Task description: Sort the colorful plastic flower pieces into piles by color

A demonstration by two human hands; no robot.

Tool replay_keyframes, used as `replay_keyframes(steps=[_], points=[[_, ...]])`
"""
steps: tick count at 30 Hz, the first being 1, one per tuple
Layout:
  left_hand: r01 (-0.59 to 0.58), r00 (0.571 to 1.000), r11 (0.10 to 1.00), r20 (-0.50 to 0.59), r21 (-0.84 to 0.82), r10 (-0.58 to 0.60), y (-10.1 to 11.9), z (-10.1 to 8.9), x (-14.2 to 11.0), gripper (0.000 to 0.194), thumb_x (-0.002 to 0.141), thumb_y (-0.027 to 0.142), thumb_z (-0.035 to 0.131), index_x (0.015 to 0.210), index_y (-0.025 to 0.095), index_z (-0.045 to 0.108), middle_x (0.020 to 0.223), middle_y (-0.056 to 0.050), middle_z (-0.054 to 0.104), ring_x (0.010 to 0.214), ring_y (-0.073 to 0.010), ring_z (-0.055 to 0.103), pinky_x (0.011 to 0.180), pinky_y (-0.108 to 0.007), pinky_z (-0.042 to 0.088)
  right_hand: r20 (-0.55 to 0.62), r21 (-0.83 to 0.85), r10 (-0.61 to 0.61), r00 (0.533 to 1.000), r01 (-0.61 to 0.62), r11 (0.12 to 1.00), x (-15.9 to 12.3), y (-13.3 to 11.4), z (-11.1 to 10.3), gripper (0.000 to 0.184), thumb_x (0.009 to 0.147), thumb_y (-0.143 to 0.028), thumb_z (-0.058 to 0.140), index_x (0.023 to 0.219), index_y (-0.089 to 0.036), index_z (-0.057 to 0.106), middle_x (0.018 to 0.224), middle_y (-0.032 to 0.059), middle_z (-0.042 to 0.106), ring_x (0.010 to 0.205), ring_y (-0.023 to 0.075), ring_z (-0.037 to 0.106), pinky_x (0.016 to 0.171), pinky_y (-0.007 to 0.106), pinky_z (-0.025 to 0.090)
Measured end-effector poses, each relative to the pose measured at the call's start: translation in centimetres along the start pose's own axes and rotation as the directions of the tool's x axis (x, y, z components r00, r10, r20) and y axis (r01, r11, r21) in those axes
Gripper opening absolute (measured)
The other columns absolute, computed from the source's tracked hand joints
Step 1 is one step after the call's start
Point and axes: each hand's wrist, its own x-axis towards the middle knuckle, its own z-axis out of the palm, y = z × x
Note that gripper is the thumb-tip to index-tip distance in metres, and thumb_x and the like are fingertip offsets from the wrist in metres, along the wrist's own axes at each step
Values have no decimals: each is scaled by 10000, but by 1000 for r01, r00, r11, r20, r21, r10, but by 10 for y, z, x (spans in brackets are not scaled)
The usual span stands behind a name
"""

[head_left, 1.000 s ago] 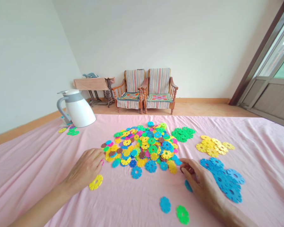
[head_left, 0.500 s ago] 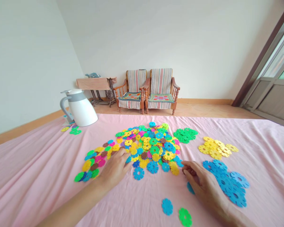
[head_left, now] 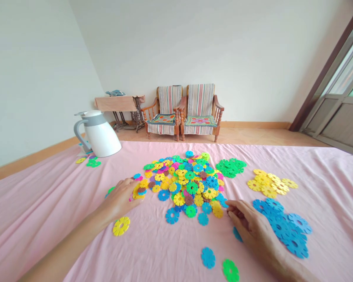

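Observation:
A large mixed pile of flower-shaped plastic discs (head_left: 191, 188) in yellow, blue, green, pink and brown lies on the pink cloth (head_left: 153, 250). My left hand (head_left: 122, 199) rests palm down over discs at the pile's left end, fingers stretched out and partly covering them. Just below it lies a single yellow disc (head_left: 121, 226). At the pile's right edge is my right hand (head_left: 251, 225), its fingers loosely curled, thumb and index apart, with no disc visible in it. A blue disc (head_left: 237, 234) is partly hidden beneath that hand.
Sorted heaps of green discs (head_left: 231, 167), yellow discs (head_left: 269, 183) and blue discs (head_left: 285, 227) lie on the right. A blue disc (head_left: 208, 257) and a green disc (head_left: 230, 270) lie nearest me. A white jug (head_left: 102, 137) stands at the left; two wooden chairs (head_left: 200, 105) are beyond the table.
My left hand has moved left from the pile's middle onto the left-hand discs. Several discs there have shifted rightward, and a lone yellow disc now shows below it. My right hand is nearly still.

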Motion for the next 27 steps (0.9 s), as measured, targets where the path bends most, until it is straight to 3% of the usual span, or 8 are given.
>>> replay_keyframes(steps=[2,5,8,11,15,19,23,27], points=[[-15,999,1000,36,17,15,-5,0,1,301,745,319,610,1013,191,658,991,-81,630,970,-263,581,876,-363,448,4,3,3,1000,-3,1000,0,1,1,247,914,-318,427,1097,-222,563,943,62,646,838,194,618,729,319,509],[-48,997,999,52,-22,49,4,3,3,217,783,254,518,906,186,683,915,-76,639,874,-237,598,797,-329,463,6,4,3,1000,-3,1000,-1,2,1,253,917,-323,428,1111,-223,556,945,61,642,844,196,615,732,319,505],[-33,997,982,65,-187,46,20,2,4,257,792,246,482,948,191,678,973,-70,667,770,-196,604,738,-304,476,10,1,1,1000,-1,1000,-2,4,1,243,917,-323,428,1098,-225,558,944,63,638,839,197,615,729,323,504],[-50,991,950,103,-308,85,29,-8,0,295,813,297,468,1023,206,654,1018,-54,673,811,-187,604,775,-294,470,8,8,-4,1000,4,1000,-2,4,1,240,916,-321,428,1094,-225,558,943,65,638,841,198,615,729,325,504],[-45,966,987,244,-152,82,23,-28,-19,186,718,243,515,875,202,606,876,-16,627,777,-186,577,717,-273,442,-2,18,-7,1000,7,1000,-2,3,1,236,913,-319,433,1082,-225,568,939,62,638,840,196,619,720,316,507],[-25,901,999,432,-41,40,12,-38,-45,264,601,187,536,865,199,535,944,-25,583,845,-202,556,731,-268,420,0,25,-3,1000,3,1000,-2,1,1,238,913,-318,436,1087,-229,571,941,60,636,834,191,620,712,309,508],[9,877,1000,480,13,-14,9,-39,-55,206,622,195,501,827,197,497,929,-34,562,856,-214,529,728,-280,395,-1,29,-3,1000,3,1000,-1,0,1,231,914,-318,429,1074,-222,566,928,60,634,824,190,617,712,311,507],[-11,874,1000,485,-9,13,17,-38,-47,170,607,182,503,765,202,443,792,5,527,714,-177,493,609,-254,337,11,27,-2,1000,2,1000,0,0,0,234,916,-315,425,1081,-217,559,935,63,629,834,188,614,717,309,506]])
